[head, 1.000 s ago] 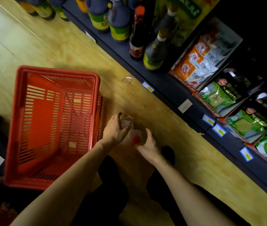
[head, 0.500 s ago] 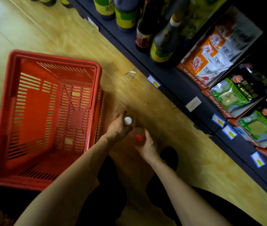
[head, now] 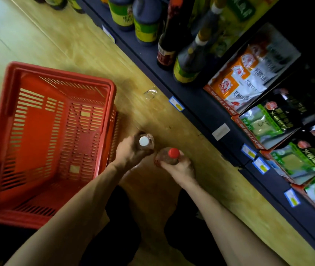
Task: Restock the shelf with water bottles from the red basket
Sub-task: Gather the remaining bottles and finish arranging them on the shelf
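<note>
My left hand (head: 131, 152) grips a white-capped bottle (head: 145, 142); my right hand (head: 179, 167) grips a red-capped bottle (head: 169, 155) just beside it. The red basket (head: 8, 93) sits on the wooden floor (head: 76, 45) at nine o'clock, the dark shelf (head: 197, 104) at two o'clock.

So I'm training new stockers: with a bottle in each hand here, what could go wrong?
The left hand holds the white-capped bottle and the right hand the red-capped bottle, close together, so they might knock and slip. With both hands full, nothing steadies the crowded sauce bottles on the shelf. The clear scrap on the floor could be a slip hazard.
</note>
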Action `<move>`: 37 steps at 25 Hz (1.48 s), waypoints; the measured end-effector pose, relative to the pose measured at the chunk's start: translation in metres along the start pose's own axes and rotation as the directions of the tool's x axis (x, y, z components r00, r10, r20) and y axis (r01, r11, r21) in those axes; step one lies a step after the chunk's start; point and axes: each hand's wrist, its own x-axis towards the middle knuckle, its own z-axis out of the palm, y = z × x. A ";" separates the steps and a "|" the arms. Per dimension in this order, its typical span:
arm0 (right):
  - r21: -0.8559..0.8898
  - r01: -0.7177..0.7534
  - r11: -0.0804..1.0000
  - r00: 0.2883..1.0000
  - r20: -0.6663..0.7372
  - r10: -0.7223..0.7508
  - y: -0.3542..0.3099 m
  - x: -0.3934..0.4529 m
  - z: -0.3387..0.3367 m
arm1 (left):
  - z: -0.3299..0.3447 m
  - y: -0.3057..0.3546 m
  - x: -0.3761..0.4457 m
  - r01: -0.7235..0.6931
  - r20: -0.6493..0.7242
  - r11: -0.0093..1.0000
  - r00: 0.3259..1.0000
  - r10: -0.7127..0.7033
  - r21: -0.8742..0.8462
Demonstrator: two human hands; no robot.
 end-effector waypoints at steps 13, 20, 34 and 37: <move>-0.013 0.273 0.962 0.948 -0.165 -0.272 -0.184 -0.152 -0.103 | -0.225 0.171 -0.086 0.004 -0.172 0.979 0.985 0.032 0.205; 0.000 0.468 0.884 0.856 -0.251 -0.453 -0.331 -0.287 -0.160 | -0.407 0.291 -0.159 -0.071 -0.251 0.936 0.954 0.165 0.345; -0.113 0.724 0.680 0.606 -0.367 -0.706 -0.521 -0.521 -0.286 | -0.646 0.484 -0.296 -0.329 -0.414 0.843 0.758 0.504 0.426; -0.107 0.774 0.624 0.534 -0.419 -0.734 -0.551 -0.569 -0.321 | -0.679 0.531 -0.317 -0.337 -0.433 0.798 0.701 0.567 0.500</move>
